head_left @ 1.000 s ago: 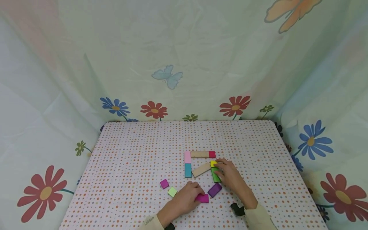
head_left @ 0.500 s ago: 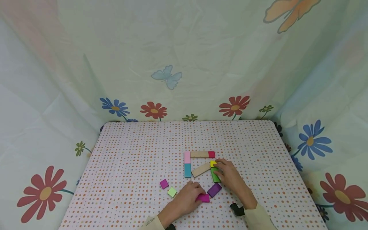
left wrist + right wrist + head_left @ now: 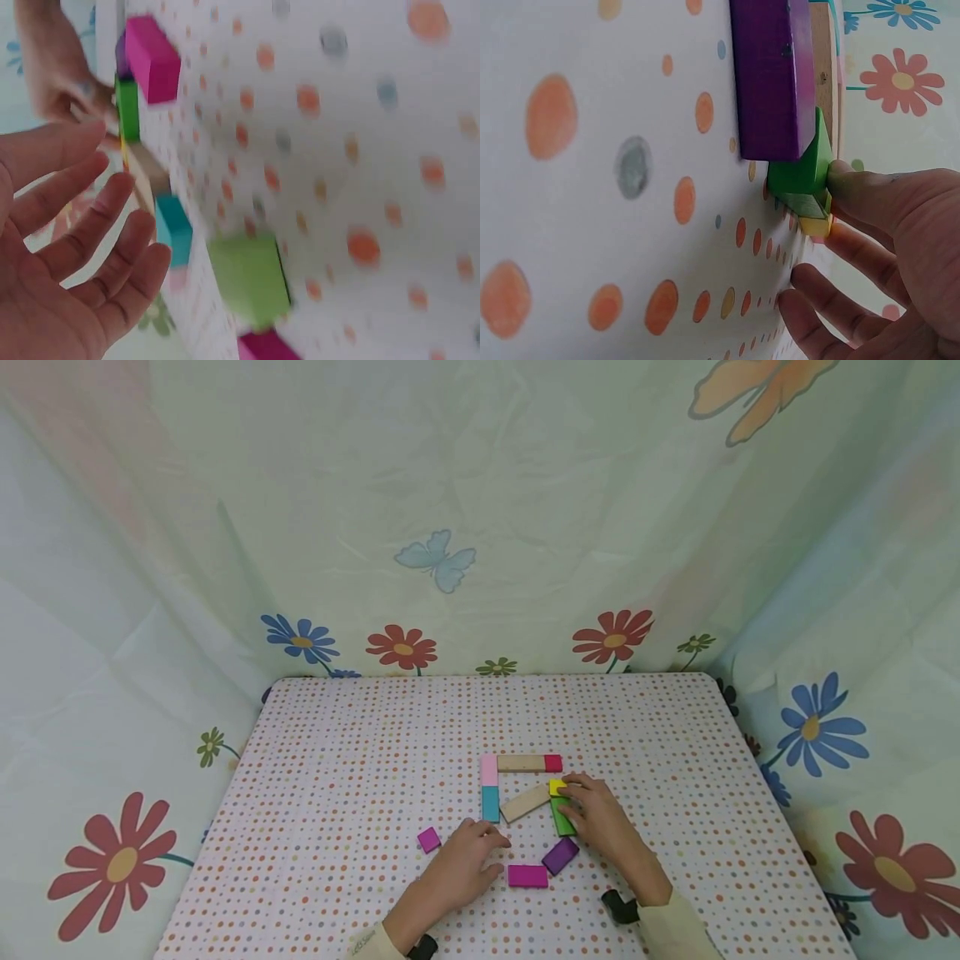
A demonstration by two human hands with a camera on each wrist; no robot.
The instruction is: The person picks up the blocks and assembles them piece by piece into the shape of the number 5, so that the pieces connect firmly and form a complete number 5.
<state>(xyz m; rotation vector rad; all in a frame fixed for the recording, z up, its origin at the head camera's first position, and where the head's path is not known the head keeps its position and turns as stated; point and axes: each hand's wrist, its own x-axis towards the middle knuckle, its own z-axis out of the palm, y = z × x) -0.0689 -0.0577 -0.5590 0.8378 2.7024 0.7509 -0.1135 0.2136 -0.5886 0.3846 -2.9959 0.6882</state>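
Note:
My left hand (image 3: 467,862) is lifted over the table with loosely bent fingers and nothing in its grasp. A light green block (image 3: 249,279) lies near it in the left wrist view; the hand hides it from the head camera. Right of this hand lies a magenta block (image 3: 528,877). My right hand (image 3: 600,814) rests at the side of a green block (image 3: 801,166) and a small yellow block (image 3: 814,226), the thumb touching the green one and the index fingertip at the yellow one. Its other fingers spread loosely.
A pink block (image 3: 489,770), a teal block (image 3: 490,805), two plain wooden blocks (image 3: 521,764) and a red block (image 3: 552,763) form an angular outline. A purple block (image 3: 560,856) lies below the green one. A magenta cube (image 3: 429,839) sits left on the dotted table (image 3: 337,760).
My left hand has let go of the magenta block and moved left and slightly away from me, over the light green block. The right hand stays in place.

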